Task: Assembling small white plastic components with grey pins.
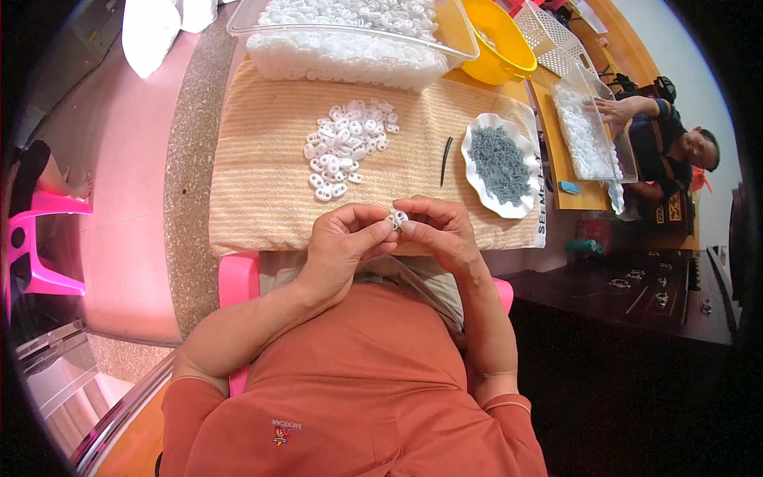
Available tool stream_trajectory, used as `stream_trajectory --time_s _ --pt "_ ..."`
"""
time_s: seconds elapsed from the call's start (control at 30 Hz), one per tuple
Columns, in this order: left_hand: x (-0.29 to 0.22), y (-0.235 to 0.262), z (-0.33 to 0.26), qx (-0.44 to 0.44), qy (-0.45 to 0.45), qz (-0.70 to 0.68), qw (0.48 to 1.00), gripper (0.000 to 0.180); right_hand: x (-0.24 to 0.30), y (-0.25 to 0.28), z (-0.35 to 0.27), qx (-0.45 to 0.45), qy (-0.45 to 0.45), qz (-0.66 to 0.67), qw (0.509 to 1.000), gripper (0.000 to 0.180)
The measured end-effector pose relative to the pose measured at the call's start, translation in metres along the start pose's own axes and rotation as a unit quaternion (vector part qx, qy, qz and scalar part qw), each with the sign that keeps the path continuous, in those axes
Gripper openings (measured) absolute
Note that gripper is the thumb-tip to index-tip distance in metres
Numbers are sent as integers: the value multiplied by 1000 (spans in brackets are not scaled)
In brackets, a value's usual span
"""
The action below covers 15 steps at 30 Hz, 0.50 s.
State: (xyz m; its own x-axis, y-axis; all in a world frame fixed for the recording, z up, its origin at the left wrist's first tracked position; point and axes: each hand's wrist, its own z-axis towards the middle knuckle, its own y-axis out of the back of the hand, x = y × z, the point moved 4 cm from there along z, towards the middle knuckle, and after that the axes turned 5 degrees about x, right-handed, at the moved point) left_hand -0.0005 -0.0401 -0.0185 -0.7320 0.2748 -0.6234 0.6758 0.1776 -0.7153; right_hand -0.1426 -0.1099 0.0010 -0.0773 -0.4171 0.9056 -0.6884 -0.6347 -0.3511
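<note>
My left hand (350, 238) and my right hand (442, 230) meet at the near edge of the towel. Both pinch one small white plastic two-hole piece (400, 216) between thumb and fingers. The fingertips cover part of it. Farther off lies a loose pile of similar white oval pieces (350, 139). To the right, a white dish with a wavy rim (477, 184) is full of tiny grey slender pieces (501, 165), too small to make out exactly. A thin dark stick-like tool (447, 162) lies between pile and dish.
A striped tan towel (262, 175) covers the table. At its far side stand a clear bin (350, 30) heaped with white pieces and a yellow basin (497, 48). To the right, another person's hand (616, 111) reaches over a second clear bin (584, 131). A pink stool (48, 238) stands left.
</note>
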Motion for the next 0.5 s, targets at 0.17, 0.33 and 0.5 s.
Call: stream_trajectory --time_s 0.17,0.33,0.5 --pt "1 -1 -2 -1 1 -2 1000 13 -2 0 0 17 21 -32 999 28" --pt "2 0 -3 0 1 -3 1000 14 -3 -1 -1 20 20 -9 1000 28" --pt "2 0 -3 1 3 -4 1000 14 -3 -1 -3 10 1 16 1000 29"
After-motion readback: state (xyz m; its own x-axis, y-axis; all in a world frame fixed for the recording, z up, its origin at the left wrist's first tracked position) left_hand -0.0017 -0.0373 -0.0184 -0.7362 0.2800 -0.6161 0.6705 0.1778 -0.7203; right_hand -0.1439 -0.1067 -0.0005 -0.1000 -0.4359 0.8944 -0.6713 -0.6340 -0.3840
